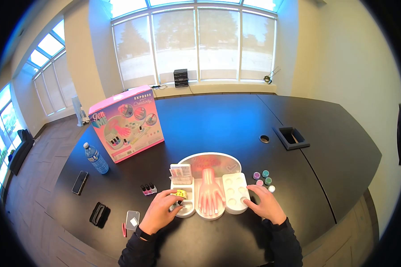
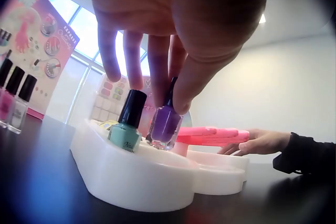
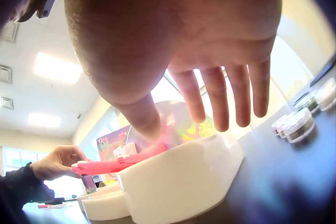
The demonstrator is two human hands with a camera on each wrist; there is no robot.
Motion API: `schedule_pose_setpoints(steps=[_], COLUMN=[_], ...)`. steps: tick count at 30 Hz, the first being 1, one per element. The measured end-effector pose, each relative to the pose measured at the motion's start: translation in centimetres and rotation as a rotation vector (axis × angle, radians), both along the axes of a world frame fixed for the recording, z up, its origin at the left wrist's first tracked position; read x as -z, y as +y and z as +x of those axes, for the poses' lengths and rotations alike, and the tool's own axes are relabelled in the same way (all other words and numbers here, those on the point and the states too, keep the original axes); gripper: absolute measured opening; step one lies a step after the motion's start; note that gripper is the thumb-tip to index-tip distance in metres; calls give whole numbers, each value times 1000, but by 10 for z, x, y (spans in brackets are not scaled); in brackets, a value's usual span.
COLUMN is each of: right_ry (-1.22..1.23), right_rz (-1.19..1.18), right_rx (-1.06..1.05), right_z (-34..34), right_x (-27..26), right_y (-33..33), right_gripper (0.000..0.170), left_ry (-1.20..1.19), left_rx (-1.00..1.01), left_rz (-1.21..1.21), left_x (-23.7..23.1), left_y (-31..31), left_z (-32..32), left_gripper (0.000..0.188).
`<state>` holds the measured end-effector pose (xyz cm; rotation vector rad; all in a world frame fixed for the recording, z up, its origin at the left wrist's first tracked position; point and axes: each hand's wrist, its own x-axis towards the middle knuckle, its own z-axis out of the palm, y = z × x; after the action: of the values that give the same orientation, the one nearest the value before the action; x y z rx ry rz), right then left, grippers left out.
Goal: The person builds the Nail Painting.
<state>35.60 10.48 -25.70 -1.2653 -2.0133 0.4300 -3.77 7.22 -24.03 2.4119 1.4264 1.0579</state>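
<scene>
Pinching purple polish bottle (image 2: 166, 125) with left hand (image 1: 160, 211) over white station (image 2: 131, 179); holding right hand (image 1: 268, 205) empty by palette (image 1: 235, 192)

Head view: Seeing pink box (image 1: 127, 127) behind white station to the left, water bottle (image 1: 96, 159) beside it, phone (image 1: 80, 183) and black case (image 1: 100, 215) farther out. Spotting three small bottles (image 1: 148, 189) left of white station, plus clear box (image 1: 132, 219) and red tool (image 1: 124, 229) near left wrist. Counting five small pots (image 1: 268, 181) right of palette. Finding pink model hand (image 1: 208, 187) mid-station, in the way between left hand and palette; card rack (image 1: 181, 173) and yellow item (image 1: 180, 194) crowding the left side. Losing most of purple polish bottle under left fingers; unable to read lettering on back panel (image 1: 227, 162).

Left wrist view: Gripping purple polish bottle near its cap between thumb and fingers, at the left compartment. Noting green polish bottle (image 2: 126, 124) just beside, set in white station. Cutting off palm at top, three small bottles at left edge. Unable to tell whether purple polish bottle touches the compartment floor.

Right wrist view: Showing right hand with fingers straight and apart, thumb out, at palette's wall. Losing wells behind that wall, upper middle behind palm. Cropping five small pots and worn camera (image 3: 47, 2) wearer at the edges. Catching purple polish bottle only small, beneath left hand. Unable to tell if thumb touches palette.
</scene>
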Motion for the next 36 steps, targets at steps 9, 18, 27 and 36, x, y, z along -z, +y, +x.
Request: schedule_pose_setpoints(steps=[9, 18, 27, 36], right_ry=[-2, -8, 14, 9], right_rz=[9, -2, -20, -14], right_rx=[-16, -13, -19, -24], right_z=[-2, -3, -2, -2], right_x=[-1, -1, -1, -2], right_y=[1, 1, 1, 1], right_gripper=[48, 49, 48, 48], left_ry=[27, 65, 43, -83], left_rx=[5, 0, -18, -131], left_rz=[15, 18, 14, 129], left_x=[8, 15, 18, -2], left_y=[7, 9, 9, 4], left_z=[-7, -11, -9, -23], left_gripper=[26, 29, 32, 36])
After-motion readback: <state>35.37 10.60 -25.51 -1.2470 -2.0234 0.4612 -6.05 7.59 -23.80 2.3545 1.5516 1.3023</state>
